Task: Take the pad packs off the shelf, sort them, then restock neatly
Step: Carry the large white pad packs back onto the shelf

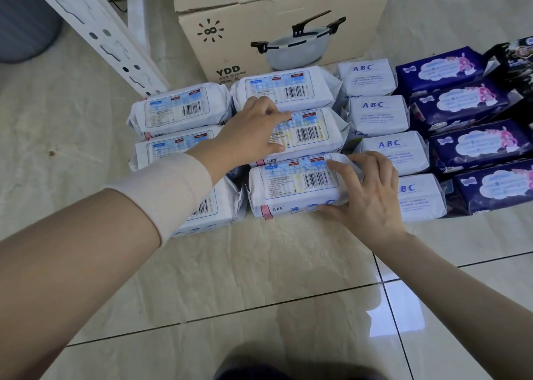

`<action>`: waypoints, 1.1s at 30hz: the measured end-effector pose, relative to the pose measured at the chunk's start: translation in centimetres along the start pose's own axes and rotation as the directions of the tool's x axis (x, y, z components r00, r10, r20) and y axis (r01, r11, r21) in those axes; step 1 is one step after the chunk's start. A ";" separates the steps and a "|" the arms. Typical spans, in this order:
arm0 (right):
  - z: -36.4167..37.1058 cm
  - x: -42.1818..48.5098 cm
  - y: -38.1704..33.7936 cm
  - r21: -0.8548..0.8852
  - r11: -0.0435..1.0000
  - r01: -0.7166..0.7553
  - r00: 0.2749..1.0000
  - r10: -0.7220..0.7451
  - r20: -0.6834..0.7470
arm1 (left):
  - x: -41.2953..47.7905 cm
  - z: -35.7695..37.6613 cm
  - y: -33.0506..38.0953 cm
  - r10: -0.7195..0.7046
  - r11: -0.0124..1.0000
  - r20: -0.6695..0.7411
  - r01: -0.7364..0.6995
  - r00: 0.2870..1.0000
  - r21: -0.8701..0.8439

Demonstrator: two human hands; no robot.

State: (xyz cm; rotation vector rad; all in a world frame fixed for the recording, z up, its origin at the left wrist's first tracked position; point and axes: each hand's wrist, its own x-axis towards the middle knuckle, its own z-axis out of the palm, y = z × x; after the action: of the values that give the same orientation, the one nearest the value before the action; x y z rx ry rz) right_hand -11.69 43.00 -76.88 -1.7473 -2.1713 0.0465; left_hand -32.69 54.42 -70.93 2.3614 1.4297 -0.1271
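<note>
The tiled floor is glossy, hard and level, so film-wrapped packs are likely to slide on it with little resistance. The cardboard box stands on this floor and serves as the reference. A white shelf upright leans past the box's left corner. All packs lie flat on the floor on the person's side of the box. The white barcode packs form two columns running away from the box front. The ABC packs form one column off the box's right corner, and the dark blue packs lie farther right. Every long axis runs parallel to the box front. In the column below the pot picture, the middle white pack is second from the box. The near white pack is third and touches it. The left hand spans the middle white pack, fingers bent over its box-side edge and thumb at the opposite edge. The right hand grips the right end of the near white pack and is the nearer hand. Squaring this pack probably requires a short push toward the box.
</note>
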 end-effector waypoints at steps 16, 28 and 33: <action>-3.6 0.6 -0.6 0.053 0.994 -0.097 0.988 0.089 0.129 | -1.7 -1.0 1.2 -0.046 0.999 -0.045 0.046 0.998 -0.009; -33.6 9.0 -5.6 0.066 0.925 -0.374 0.869 0.325 0.372 | -9.8 -25.5 14.8 -0.156 0.982 0.158 0.170 0.975 -0.080; -51.0 12.8 -8.0 -0.029 0.912 -0.409 0.817 0.380 0.433 | -14.7 -39.4 23.2 -0.181 0.974 0.212 0.205 0.960 -0.093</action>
State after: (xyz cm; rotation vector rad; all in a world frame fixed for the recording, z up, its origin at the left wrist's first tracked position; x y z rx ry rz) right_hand -6.70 43.46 -23.89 -2.2935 -1.9937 0.6629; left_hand -24.05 46.79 -24.26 2.0489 1.5214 -0.3198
